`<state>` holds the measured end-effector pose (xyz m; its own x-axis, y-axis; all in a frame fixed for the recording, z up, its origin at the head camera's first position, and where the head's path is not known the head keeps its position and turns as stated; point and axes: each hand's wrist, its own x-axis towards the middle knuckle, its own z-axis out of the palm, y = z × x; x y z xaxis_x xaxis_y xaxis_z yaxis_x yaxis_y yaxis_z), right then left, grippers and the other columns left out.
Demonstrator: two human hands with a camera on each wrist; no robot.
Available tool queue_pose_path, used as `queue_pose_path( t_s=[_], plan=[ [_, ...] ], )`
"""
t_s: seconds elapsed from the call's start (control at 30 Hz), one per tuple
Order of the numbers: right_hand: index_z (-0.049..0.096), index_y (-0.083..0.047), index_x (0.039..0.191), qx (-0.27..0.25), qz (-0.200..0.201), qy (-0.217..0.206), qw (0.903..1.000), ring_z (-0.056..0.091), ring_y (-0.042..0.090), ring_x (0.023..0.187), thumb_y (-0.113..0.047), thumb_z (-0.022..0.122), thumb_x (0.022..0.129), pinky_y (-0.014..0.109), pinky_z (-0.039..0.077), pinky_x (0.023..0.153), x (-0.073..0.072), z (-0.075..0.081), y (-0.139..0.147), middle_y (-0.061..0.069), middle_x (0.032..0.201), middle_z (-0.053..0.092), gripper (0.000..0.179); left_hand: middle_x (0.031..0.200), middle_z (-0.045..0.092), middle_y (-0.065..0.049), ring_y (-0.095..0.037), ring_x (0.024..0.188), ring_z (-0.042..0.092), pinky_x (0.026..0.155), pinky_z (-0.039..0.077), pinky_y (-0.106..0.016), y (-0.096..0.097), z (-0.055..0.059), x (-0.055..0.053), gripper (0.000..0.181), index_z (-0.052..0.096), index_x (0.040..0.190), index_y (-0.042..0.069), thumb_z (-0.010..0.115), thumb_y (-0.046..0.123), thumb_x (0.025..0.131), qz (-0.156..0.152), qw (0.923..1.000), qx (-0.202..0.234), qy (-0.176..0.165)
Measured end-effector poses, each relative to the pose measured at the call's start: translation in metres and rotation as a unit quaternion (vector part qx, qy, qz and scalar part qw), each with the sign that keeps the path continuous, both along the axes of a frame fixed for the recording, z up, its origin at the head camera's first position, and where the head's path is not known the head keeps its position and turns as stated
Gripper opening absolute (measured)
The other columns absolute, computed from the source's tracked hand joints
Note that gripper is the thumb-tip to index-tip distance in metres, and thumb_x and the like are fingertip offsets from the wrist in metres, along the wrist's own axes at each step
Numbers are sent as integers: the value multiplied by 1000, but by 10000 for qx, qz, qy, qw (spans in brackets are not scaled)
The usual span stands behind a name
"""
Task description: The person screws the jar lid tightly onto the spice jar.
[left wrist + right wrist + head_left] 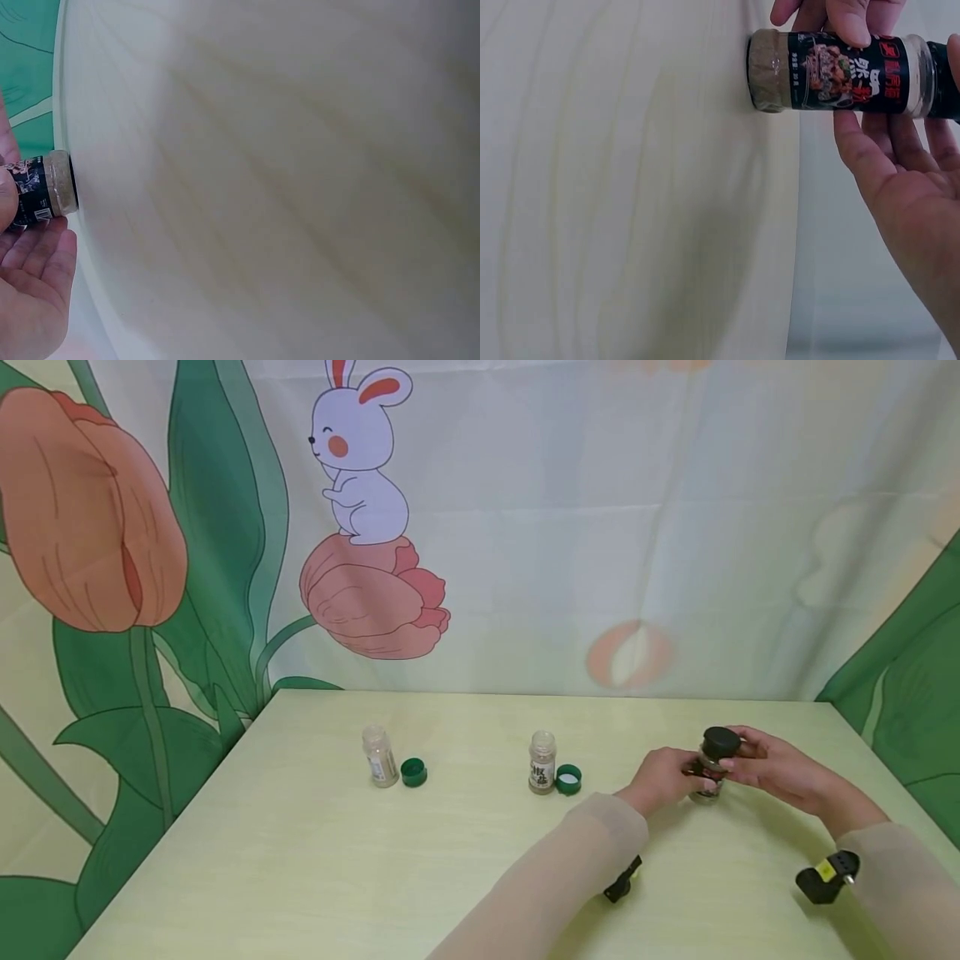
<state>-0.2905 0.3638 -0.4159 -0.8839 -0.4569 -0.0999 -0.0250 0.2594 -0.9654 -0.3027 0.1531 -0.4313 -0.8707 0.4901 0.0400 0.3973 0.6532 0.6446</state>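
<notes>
Black-capped jar point(851, 75) is upright toward the right of the bench point(300, 860), left hand point(663, 781) in closed grip round its body, right hand point(780, 774) gripping its top. Uneven force could tip it.

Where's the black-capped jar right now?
In the head view, the black-capped jar is toward the table's right side, held between the left hand and right hand, right of the nearest uncapped jar and green cap.
</notes>
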Motion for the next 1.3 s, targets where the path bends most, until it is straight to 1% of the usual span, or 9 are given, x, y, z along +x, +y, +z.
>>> queue_pose_path(
  t_s=[0.13,0.33,0.53,0.73,0.87,1.0,1.1,1.23,1.3],
  plan=[
    [44,-38,134,-130,352,6,9993,60,-11,114,-5,50,106,16,53,95,0,2,5,-28,125,57,44,109,79,7,-2,95,67,78,45,-11,0,0,0,28,76,118,21,76,32,92,-25,10000,50,-54],
    [51,-39,129,-439,675,55,9967,62,-8,116,-4,46,108,16,54,97,-4,3,7,-24,126,62,41,105,80,6,-3,90,66,76,46,-13,0,-2,-3,24,76,115,19,76,29,93,-100,9997,209,-70],
    [52,-36,126,-402,499,56,9979,63,-7,114,-4,48,107,16,54,95,-5,2,6,-23,123,64,37,107,80,6,-2,89,66,74,45,-12,-1,3,1,25,76,114,18,75,31,93,-57,9998,157,-50],
    [52,-33,125,-281,273,47,9992,64,-6,112,-4,49,107,16,55,93,-4,1,3,-21,120,64,35,107,79,6,-2,86,62,72,42,-11,0,2,2,27,75,116,19,75,32,93,-6,10000,34,-27],
    [48,-24,129,15,-13,50,10000,64,-5,109,-8,53,106,17,55,92,-2,4,-3,-20,117,63,29,107,79,6,-2,85,61,72,42,-12,-1,3,2,27,75,117,19,76,31,93,12,10000,45,-64],
    [43,-15,133,197,-205,22,9996,64,-5,107,-9,56,105,18,56,91,-2,4,-5,-19,115,62,32,107,79,6,-2,87,62,73,43,-12,-1,3,1,27,75,117,19,75,31,93,11,10000,2,-68],
    [44,-20,133,124,-123,-27,9998,64,-6,108,-7,55,105,18,55,91,-3,3,-3,-22,116,63,33,108,79,6,-2,90,65,75,44,-11,-2,3,1,27,75,117,19,75,32,93,-16,10000,-44,-24],
    [42,-28,138,15,183,-125,9998,63,-8,111,-6,52,106,17,54,93,-5,4,2,-27,121,62,40,107,79,6,-2,90,64,76,43,-11,-2,2,1,26,75,116,19,75,32,93,-42,10000,-83,26],
    [38,-20,147,-13,329,-153,9993,62,-8,113,-6,51,106,17,54,95,-5,5,5,-27,122,61,45,106,79,6,-2,89,64,75,43,-11,-2,2,1,26,75,116,19,75,32,93,-46,10000,-70,26]
  ],
)
